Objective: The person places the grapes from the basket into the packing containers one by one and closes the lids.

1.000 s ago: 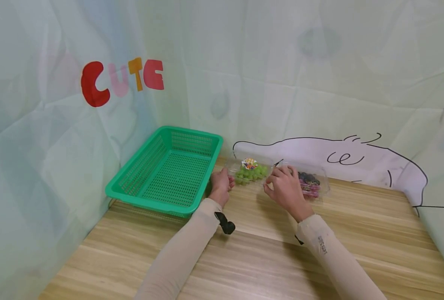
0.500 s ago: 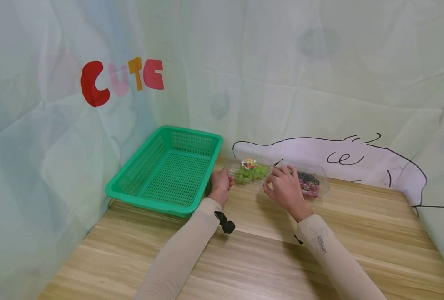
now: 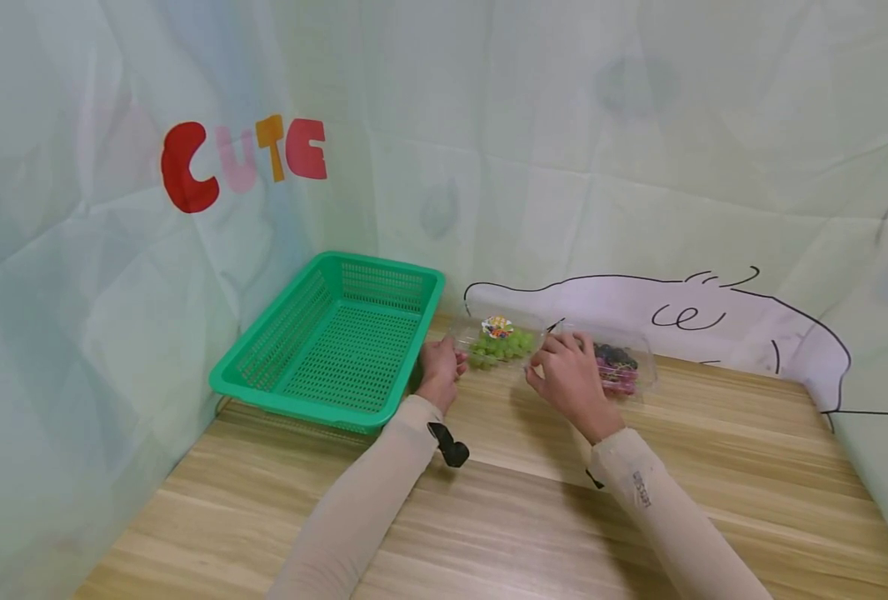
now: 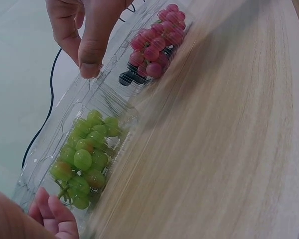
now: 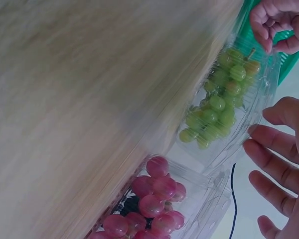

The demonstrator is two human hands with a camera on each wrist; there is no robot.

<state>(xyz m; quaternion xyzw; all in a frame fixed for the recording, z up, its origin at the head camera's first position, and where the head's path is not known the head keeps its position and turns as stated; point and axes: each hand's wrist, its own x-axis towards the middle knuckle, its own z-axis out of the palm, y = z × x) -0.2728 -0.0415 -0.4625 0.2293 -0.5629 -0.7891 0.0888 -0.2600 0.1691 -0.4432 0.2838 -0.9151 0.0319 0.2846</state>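
A clear plastic clamshell box [image 3: 465,332] with green grapes [image 4: 82,159] inside and a colourful round sticker [image 3: 497,327] on its lid lies at the back of the table. My left hand [image 3: 441,367] pinches the box's left end. At the right end, the thumb and fingertips of my right hand [image 3: 570,379] pinch its rim, as the left wrist view shows. Just right of it lies a second clear box [image 3: 642,354], holding red and dark grapes [image 5: 152,205]. My right hand partly covers this second box in the head view.
A green slotted plastic basket [image 3: 339,350] stands to the left, close to my left forearm. Pale printed cloth walls [image 3: 564,167] rise behind and to the left of the wooden table [image 3: 519,517].
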